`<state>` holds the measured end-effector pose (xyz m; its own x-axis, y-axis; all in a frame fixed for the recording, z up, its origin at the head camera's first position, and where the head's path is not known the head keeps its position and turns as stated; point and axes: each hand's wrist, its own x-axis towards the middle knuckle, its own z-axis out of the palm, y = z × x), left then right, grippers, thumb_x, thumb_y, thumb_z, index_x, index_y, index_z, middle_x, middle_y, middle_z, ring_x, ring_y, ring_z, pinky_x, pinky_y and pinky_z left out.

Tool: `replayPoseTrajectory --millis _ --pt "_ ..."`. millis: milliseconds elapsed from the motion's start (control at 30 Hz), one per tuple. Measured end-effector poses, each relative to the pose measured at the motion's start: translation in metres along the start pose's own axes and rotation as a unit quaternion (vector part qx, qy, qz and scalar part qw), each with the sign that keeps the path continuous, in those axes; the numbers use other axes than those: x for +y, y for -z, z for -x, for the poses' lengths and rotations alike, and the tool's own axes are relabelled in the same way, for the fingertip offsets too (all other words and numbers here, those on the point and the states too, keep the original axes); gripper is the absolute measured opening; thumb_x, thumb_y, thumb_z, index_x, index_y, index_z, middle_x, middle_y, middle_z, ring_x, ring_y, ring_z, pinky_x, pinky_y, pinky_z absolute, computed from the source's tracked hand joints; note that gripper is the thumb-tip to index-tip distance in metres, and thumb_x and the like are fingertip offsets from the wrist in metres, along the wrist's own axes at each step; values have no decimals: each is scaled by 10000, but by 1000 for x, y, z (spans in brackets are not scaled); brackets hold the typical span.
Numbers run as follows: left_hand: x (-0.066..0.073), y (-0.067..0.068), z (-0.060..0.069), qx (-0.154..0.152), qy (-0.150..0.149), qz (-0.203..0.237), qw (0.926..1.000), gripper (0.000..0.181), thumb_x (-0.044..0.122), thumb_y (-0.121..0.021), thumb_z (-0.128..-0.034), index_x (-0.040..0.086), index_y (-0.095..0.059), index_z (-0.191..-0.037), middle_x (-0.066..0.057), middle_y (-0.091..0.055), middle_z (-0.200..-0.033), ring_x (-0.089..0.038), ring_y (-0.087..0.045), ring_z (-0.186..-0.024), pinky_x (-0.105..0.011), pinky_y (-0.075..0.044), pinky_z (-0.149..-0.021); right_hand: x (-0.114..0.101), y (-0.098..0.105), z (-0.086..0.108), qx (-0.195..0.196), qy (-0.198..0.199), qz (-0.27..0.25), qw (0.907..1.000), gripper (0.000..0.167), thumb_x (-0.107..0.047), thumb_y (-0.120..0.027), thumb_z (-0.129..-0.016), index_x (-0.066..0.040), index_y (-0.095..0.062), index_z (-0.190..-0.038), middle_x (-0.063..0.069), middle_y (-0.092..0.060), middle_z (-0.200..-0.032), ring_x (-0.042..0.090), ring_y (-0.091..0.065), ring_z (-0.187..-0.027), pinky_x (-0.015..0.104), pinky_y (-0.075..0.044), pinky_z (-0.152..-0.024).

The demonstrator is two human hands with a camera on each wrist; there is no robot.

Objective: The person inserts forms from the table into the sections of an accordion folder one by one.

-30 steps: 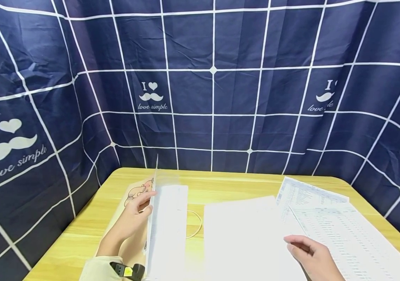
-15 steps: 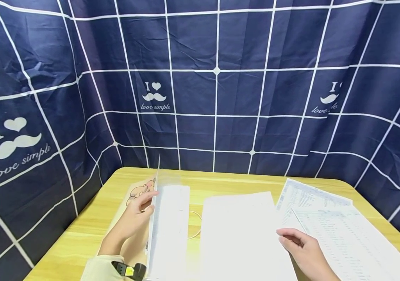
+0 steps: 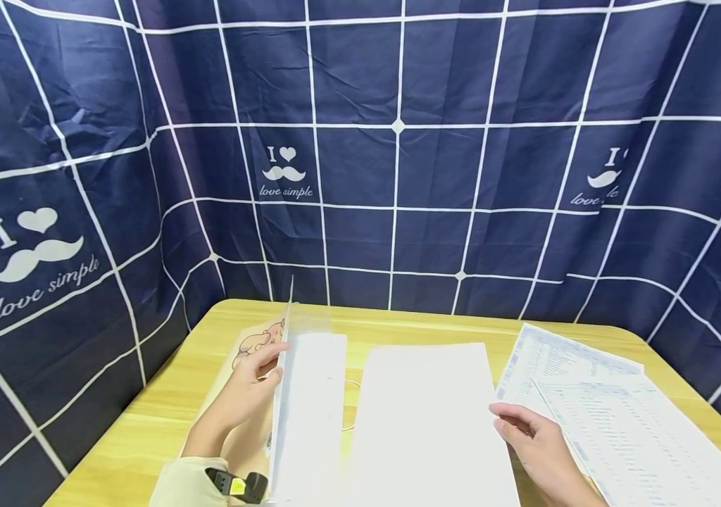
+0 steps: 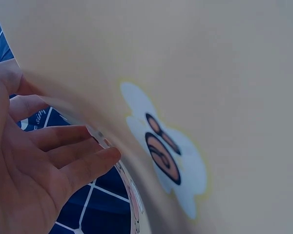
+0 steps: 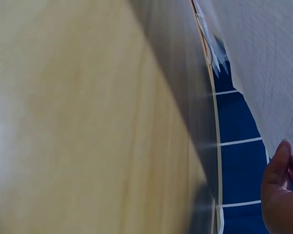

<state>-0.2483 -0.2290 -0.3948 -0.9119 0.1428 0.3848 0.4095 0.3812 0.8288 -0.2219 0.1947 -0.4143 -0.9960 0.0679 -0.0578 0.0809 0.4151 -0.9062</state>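
A folder with a beige cartoon cover (image 3: 258, 343) stands part-open on the left of the table. My left hand (image 3: 240, 394) holds its raised leaf by the edge; in the left wrist view, fingers and thumb lie at the curved beige cover (image 4: 224, 73). White sheets and a clear sleeve (image 3: 310, 318) show inside the folder. My right hand (image 3: 538, 447) pinches the right edge of a white paper (image 3: 430, 415) between thumb and fingers, the paper lying tilted just right of the folder. In the right wrist view the paper (image 5: 268, 63) hangs raised above the table.
Printed sheets (image 3: 639, 429) overlap on the table's right side, one (image 3: 563, 359) angled behind. A thin elastic loop (image 3: 352, 384) lies between folder and paper. The wooden table (image 3: 398, 327) ends at a dark blue gridded curtain (image 3: 360, 176).
My right hand has moved left and slightly away from me, carrying the white paper toward the folder. The paper now stands straighter. My left hand keeps its hold on the folder.
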Motion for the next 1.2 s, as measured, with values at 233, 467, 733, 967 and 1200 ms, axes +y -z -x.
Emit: replayPoseTrajectory --millis 233,467,733,967,1200 --pt "0 0 -1 -2 -29 -54 10000 396 -52 -474 -888 -55 -507 -1282 -261 -499 -1320 -408 -512 -1186 -328 -486 -926 -1 -3 -3 -147 -121 -100 9998 383 -138 -545 -937 -3 -529 -1295 70 -583 -1197 -18 -529 -929 164 -492 -775" --pt "-1 -1 0 -9 17 -63 10000 399 -58 -476 -881 -62 -507 -1279 -277 -481 -1333 -420 -490 -1206 -348 -469 -950 -3 -7 -7 -206 -159 -322 9991 398 -129 -534 -939 11 -507 -1311 113 -533 -1310 -36 -515 -955 167 -492 -791" --pt "-1 -1 -1 -32 -6 -6 10000 402 -62 -469 -881 -69 -499 -1282 -270 -494 -1321 -404 -502 -1200 -338 -472 -941 -5 -14 -14 -107 -54 -568 9983 400 -90 -529 -935 34 -496 -1314 48 -588 -1138 31 -549 -882 210 -525 -748" --pt "-2 -1 -1 -18 -56 -16 10000 395 -63 -471 -884 -67 -504 -1277 -252 -505 -1314 -385 -510 -1196 -336 -470 -945 -6 -19 -18 -76 -33 -668 9977 394 -70 -522 -938 40 -493 -1315 10 -571 -1077 23 -551 -863 204 -524 -735" --pt "-3 0 -1 -37 -101 64 9999 392 -65 -466 -884 -76 -498 -1274 -264 -507 -1305 -403 -512 -1187 -325 -475 -936 -11 -23 -21 -174 34 -746 9971 392 -56 -501 -944 54 -477 -1320 43 -532 -1094 36 -558 -844 207 -522 -735"
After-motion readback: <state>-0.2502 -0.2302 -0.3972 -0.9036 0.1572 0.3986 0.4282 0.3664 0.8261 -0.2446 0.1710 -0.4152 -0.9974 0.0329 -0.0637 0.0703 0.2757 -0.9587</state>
